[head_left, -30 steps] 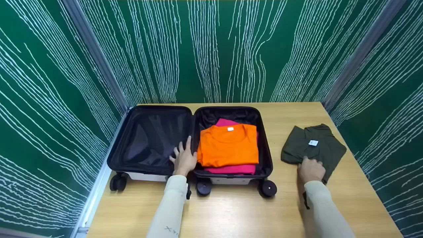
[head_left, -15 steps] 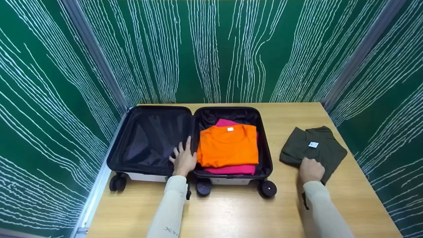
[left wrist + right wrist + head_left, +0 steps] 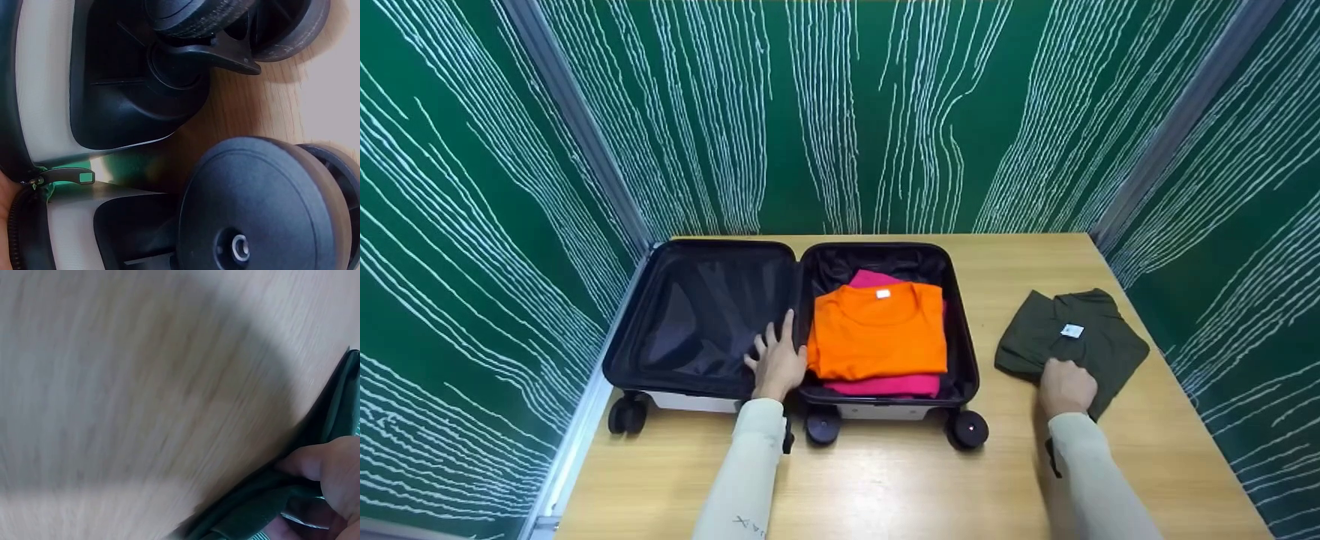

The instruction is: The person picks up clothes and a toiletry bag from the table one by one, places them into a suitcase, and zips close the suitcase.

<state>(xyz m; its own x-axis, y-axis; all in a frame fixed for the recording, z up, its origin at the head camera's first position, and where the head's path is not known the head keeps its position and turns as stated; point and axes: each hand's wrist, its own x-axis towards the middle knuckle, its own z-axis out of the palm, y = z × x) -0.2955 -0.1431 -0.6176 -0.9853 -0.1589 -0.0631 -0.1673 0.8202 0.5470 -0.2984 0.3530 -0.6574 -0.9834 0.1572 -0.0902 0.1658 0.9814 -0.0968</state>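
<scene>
An open suitcase point(image 3: 780, 300) lies on the table, with a folded orange T-shirt point(image 3: 877, 337) on top of pink clothing point(image 3: 885, 385) in its right half. My left hand point(image 3: 778, 366) rests with spread fingers on the suitcase's middle edge, between the two halves. To the right of the suitcase, a folded dark green T-shirt point(image 3: 1102, 337) with a white label lies tilted. My right hand point(image 3: 1067, 387) grips its near edge; in the right wrist view the thumb point(image 3: 306, 462) presses on the green fabric point(image 3: 247, 512).
Black wheels point(image 3: 967, 429) stick out from the suitcase's near side. The left wrist view shows them close up, beside a zipper pull point(image 3: 67, 175). Green walls point(image 3: 885, 112) with white lines enclose the wooden table point(image 3: 885, 480) at the back and sides.
The dark green T-shirt has shifted slightly toward me with my right hand holding it. My left hand and the suitcase have stayed in place.
</scene>
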